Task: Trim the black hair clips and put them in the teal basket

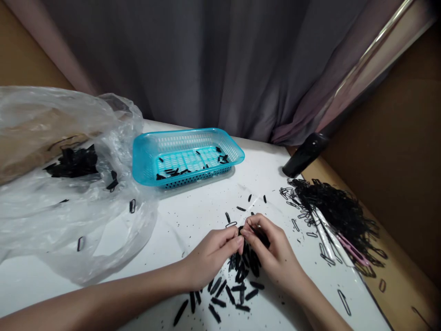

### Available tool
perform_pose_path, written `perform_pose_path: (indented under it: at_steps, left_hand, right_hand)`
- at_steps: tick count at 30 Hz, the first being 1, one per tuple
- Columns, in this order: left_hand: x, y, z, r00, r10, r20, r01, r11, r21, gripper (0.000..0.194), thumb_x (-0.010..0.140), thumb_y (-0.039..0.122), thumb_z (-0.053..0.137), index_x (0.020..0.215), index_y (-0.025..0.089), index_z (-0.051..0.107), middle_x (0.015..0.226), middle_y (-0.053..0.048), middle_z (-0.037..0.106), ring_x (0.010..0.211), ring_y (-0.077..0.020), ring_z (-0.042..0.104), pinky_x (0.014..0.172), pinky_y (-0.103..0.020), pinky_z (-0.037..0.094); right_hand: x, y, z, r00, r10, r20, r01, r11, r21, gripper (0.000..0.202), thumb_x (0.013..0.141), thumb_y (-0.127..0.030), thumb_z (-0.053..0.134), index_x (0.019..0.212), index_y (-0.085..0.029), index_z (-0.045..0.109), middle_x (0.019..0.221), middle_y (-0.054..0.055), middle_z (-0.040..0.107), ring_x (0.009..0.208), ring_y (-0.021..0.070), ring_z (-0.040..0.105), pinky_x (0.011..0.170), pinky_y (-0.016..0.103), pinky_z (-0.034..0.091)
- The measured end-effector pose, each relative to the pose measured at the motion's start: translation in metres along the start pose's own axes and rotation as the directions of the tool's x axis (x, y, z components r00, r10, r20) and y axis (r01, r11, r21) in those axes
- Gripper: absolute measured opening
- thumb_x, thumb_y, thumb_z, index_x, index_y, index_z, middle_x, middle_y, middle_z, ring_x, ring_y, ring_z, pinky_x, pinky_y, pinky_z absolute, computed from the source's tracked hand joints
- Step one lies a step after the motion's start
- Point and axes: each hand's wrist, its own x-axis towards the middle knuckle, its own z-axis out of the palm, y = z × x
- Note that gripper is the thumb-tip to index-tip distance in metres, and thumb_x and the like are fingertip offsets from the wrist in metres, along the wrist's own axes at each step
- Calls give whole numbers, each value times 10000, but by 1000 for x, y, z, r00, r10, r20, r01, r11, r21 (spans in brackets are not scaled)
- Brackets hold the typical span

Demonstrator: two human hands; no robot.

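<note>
My left hand (215, 252) and my right hand (270, 248) meet over the table, thumbs and forefingers pinched close together. Whatever lies between the fingertips is too small and covered to make out. Below them spreads a pile of small, narrow black pieces (241, 288), partly hidden by my hands. Just beyond my fingertips is a thin black elongated loop (231, 224), with a few loose black slivers around it.
A blue plastic basket (144, 178) with black pieces inside stands ahead. At left, a clear plastic bag (113, 248) holds a black clump (77, 161). On the right are a heap of thin black loops (339, 207), pink-handled tweezers or scissors (353, 249) and a black cylinder (303, 156).
</note>
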Motion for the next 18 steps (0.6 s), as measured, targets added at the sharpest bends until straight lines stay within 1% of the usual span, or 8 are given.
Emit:
perform_pose_path:
  at_steps: [3,6,8,12,15,18]
  left_hand:
    - [-1,2,0,1000,16,10,-16,999,-28,340,992,402,393,750,184,490,665,44,376,637,-134,358,609,-272,291]
    - [0,3,2,997,55,-49,-57,998,-32,369,1009,432,359,754,187,467,696,37,401,652,-132,380,621,-266,310]
    - [2,1,2,994,77,-79,-80,996,-38,370,1002,445,380,742,190,447,695,40,393,644,-128,369,609,-260,307]
    - [6,-5,2,992,82,-92,-90,992,-90,371,986,449,408,720,193,434,651,55,356,596,-119,331,564,-254,284]
    - [7,-9,1,992,60,-108,-67,996,-65,376,981,461,401,715,196,425,624,58,372,565,-115,335,541,-250,278]
    - [5,-11,1,992,29,-125,-32,999,-24,383,972,472,396,711,194,433,612,53,397,544,-113,347,523,-246,275]
  right_hand:
    - [-2,-4,-1,998,-20,59,19,1000,18,122,998,-265,473,888,-222,501,801,-23,530,743,128,503,694,254,399]
    - [-2,-8,-4,989,-16,144,9,999,50,137,1003,-285,478,896,-221,533,822,-13,552,767,133,517,714,260,408]
    - [-2,-8,-5,988,-17,155,12,999,30,133,1000,-285,483,902,-219,545,830,-6,556,766,137,516,703,263,408]
    - [-2,-5,-1,991,-54,123,65,994,-88,108,997,-245,455,910,-217,512,820,-1,527,741,143,497,675,268,399]
    - [-3,-2,4,988,-102,119,124,971,-203,95,991,-203,418,917,-217,475,819,1,497,715,145,480,642,268,380]
    - [-4,1,6,981,-124,147,159,952,-262,88,986,-183,393,942,-220,459,835,8,503,701,149,480,625,272,371]
